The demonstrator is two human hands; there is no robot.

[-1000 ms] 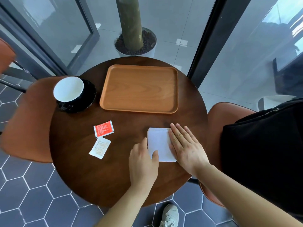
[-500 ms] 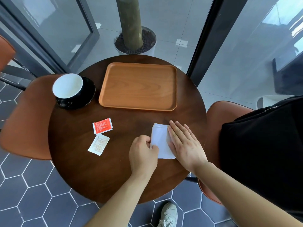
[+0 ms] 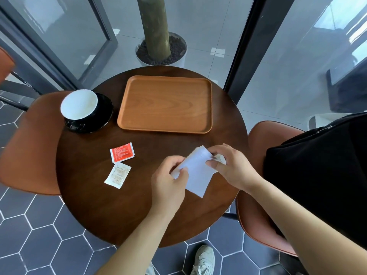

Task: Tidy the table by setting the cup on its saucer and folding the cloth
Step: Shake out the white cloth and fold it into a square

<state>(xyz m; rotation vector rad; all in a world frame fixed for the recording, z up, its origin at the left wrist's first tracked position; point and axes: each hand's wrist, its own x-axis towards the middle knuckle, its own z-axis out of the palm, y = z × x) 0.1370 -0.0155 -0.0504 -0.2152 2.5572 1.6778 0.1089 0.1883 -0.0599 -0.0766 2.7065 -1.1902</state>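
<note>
I had both hands pinching the white cloth (image 3: 197, 171), left hand (image 3: 169, 182) at its near-left edge, right hand (image 3: 231, 167) at the far corner, raised for folding.

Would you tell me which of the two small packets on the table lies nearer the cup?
The red packet: it lies farther up the table toward the cup, while the white packet sits below it, nearer the table edge.
</note>
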